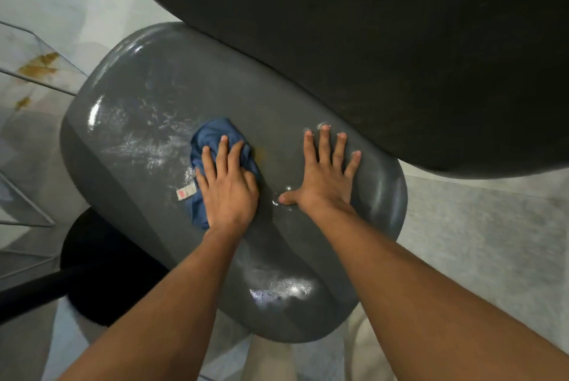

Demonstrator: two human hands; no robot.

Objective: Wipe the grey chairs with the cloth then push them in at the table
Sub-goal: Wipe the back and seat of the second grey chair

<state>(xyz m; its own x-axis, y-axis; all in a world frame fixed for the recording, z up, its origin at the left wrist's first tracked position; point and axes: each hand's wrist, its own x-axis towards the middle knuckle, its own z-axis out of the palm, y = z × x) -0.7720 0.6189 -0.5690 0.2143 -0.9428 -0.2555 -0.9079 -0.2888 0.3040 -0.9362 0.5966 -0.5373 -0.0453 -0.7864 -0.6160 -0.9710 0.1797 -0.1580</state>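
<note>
Grey chair seat (147,97) fills the middle of the head view, glossy and streaked with pale smears on its left half, its far edge tucked just under the dark table top (400,41) above. Off to the far left stands a clear glass shelf (37,72) with brownish marks on it, and below it a black round base (101,272) sits on the floor.

Moving right, the blue cloth (212,137) lies bunched on the seat with a white label showing at its near edge, and the left hand (229,186) presses down on it, fingers spread and nearly straight over the fabric. A faint yellowish spot lies just beside the cloth on its right (likely the next thing worth rubbing). Further right, the right hand (326,174) rests flat and open on the bare seat, holding nothing and bracing the chair.

To wipe well, I would keep the palm's weight over the cloth, sweep in overlapping passes toward the smeared left side, and unfold the wad so more fabric meets the surface. The brace should hold firm so the seat does not swivel.
</note>
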